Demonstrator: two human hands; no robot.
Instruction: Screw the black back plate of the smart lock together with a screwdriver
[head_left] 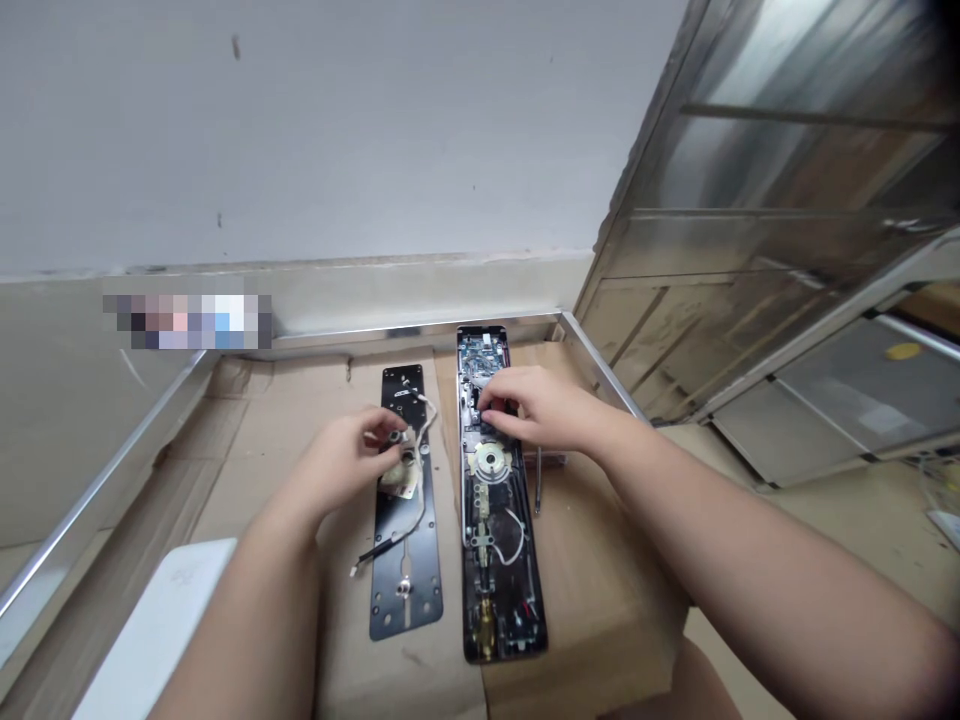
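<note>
Nearest us, a flat white item (161,630) lies by the bottom L corner of the cardboard sheet (262,470); can't tell what it is. Our L hand (341,465) is over the black metal plate (405,600), grip closed, pinching a small dark ring (394,437) at the plate's mid-section, next to a pale wrapped bundle (399,478). Can't tell if the ring is loose or fixed. A cream wire (429,425) loops down the plate's R side, and a black cable (382,545) runs to lower L.

Our R hand (536,405) has fingertips down on the upper part of the open lock panel (499,590), among the circuit parts; grip looks part-closed, but can't tell if it holds anything. So both hands are working at once, one per part.

Plate and panel lie side by side w/ a narrow strip of cardboard btwn. A thin metal shaft, prob. a screwdriver (537,482), lies just R of the panel. More cardboard runs out L of the plate. Far edge: steel trim (450,330), then the grey wall (300,130).
</note>
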